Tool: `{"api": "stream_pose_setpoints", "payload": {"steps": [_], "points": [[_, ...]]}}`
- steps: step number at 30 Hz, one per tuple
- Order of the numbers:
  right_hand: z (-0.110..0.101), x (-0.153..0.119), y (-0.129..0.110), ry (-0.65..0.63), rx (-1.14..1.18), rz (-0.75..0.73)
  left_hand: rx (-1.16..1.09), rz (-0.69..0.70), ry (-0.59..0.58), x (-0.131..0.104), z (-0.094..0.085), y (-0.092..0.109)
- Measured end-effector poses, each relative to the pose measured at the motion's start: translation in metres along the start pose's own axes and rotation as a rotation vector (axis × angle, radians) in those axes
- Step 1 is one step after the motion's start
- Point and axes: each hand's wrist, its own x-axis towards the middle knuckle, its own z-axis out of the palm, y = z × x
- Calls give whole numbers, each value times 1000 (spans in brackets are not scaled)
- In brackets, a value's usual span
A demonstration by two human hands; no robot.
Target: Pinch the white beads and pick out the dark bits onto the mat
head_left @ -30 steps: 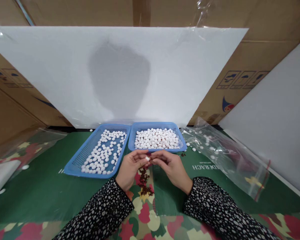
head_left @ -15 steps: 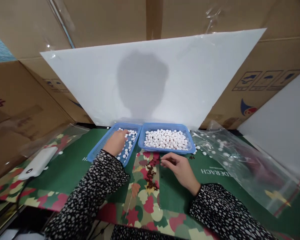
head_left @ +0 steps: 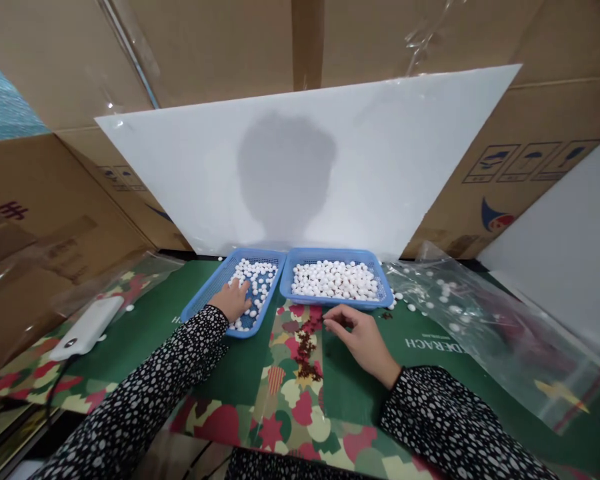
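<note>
Blue basket pair (head_left: 200, 297) (head_left: 337, 304), two hands (head_left: 231, 300) (head_left: 363, 335)

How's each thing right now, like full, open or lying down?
Left hand: open, fingers spread
Right hand: fingertips pinched; contents unclear
Left basket: white pieces spread thin
Right basket: fuller, pieces crowded
Dark red bits: scattered loose
Clear bag: crumpled, lying down
White device: lying flat

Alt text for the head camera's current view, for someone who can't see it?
A person's left hand is over white pieces in the left blue basket; the right hand is beside dark red bits, in front of the fuller right basket.
</note>
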Motion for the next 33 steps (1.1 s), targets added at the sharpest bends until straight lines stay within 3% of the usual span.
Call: {"api": "stream_pose_setpoints", "payload": {"steps": [5,10,18,23,27,29,33], "points": [[-1,-1,2,-25,-7,-7,-74,-42,-66,8,-3,-2],[-1,-1,5,-28,-1,-1,-278,-102,-44,16,-6,-8],[-2,2,6,-26,35,5,-905,-246,-10,15,-18,-30],[-1,1,7,-24,35,8,-1316,-294,-41,4,-38,-35],[3,2,6,-18,198,79,-1719,-228,-96,-14,-59,-12],[5,4,1,-10,376,123,-1975,-124,-198,-25,-66,13],[6,8,-10,12,624,148,-2124,-6,-369,-42,-63,77]]}}
